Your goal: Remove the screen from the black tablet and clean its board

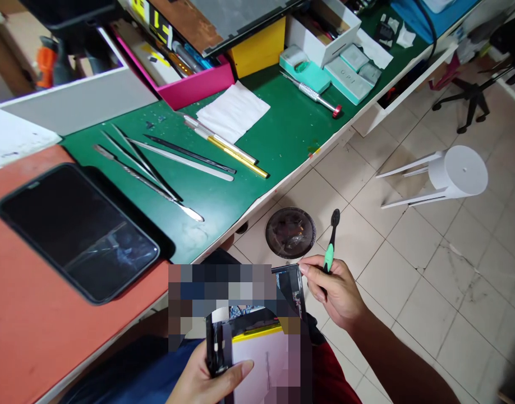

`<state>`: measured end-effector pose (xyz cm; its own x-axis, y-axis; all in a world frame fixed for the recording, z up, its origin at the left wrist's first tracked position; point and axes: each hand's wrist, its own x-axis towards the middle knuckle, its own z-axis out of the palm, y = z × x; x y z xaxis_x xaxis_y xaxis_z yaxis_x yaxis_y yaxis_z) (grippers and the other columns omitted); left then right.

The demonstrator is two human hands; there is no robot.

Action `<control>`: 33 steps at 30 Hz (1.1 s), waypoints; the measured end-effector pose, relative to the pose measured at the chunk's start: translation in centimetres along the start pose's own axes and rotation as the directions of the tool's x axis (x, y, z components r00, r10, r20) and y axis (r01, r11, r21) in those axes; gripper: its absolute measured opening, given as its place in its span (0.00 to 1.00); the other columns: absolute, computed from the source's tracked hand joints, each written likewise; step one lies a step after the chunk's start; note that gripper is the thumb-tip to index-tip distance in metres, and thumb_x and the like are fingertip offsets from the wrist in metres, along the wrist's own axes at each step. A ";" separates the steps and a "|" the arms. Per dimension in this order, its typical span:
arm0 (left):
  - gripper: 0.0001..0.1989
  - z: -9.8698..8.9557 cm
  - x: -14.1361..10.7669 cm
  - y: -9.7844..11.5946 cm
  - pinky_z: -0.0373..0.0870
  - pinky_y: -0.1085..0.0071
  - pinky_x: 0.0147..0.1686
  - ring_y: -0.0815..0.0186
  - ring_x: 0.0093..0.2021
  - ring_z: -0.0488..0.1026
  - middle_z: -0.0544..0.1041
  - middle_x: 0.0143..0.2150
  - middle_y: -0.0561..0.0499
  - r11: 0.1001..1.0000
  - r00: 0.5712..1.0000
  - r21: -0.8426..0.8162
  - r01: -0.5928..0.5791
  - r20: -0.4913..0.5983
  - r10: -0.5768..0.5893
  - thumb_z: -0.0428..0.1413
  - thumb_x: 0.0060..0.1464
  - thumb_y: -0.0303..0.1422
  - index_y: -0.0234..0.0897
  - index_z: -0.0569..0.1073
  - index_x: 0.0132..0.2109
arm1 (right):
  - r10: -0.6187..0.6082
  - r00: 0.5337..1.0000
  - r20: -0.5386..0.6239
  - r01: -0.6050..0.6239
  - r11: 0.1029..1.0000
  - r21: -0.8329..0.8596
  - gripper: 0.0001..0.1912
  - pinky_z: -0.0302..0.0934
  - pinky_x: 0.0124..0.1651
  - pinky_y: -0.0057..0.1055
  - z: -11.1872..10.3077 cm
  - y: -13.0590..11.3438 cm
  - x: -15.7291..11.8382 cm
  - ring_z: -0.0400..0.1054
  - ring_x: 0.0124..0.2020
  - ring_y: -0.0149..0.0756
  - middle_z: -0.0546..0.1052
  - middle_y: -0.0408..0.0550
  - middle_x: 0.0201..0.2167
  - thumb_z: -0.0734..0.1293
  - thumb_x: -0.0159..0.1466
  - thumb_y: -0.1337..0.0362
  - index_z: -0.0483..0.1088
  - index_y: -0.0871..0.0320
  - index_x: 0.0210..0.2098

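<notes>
Over my lap is an opened tablet (257, 365), with a pale battery edged in yellow tape and blue circuit board parts at its far end. My left hand (213, 370) grips its left edge, thumb lying over the battery. At the far right corner of the tablet, my right hand (337, 292) pinches the frame between thumb and forefinger. That same hand also keeps a toothbrush (330, 249) with a black and green handle, its dark bristle head pointing up and away. A blocky blur hides the middle of the tablet and part of my lap.
On the green mat (291, 140) lie tweezers (146, 163), a metal spudger (148, 182), slim pen-like tools (228, 147), white tissue (234, 109) and a screwdriver (312, 95). A black phone (78, 233) rests at left. Below are a round bin (290, 233) and a white stool (463, 171).
</notes>
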<state>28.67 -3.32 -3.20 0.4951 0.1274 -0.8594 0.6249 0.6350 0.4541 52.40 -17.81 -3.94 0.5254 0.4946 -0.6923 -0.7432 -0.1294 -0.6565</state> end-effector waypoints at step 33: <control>0.23 2.4 0.2 2.2 0.75 0.58 0.56 0.51 0.54 0.79 0.85 0.51 0.44 0.985 0.972 -0.059 -0.164 0.160 0.172 0.71 0.55 0.43 0.42 0.81 0.55 | -0.072 0.983 -0.168 0.058 0.994 -0.089 0.16 0.53 0.28 0.32 -1.6 0.9 0.3 0.51 0.18 0.26 0.63 0.37 0.14 0.79 0.63 0.51 0.78 0.56 0.33</control>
<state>31.62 -3.72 -1.77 0.6850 0.1114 -0.7200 0.4981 0.6497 0.5744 52.58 -19.15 -5.26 0.6399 0.3517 -0.6833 -0.6716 -0.1763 -0.7197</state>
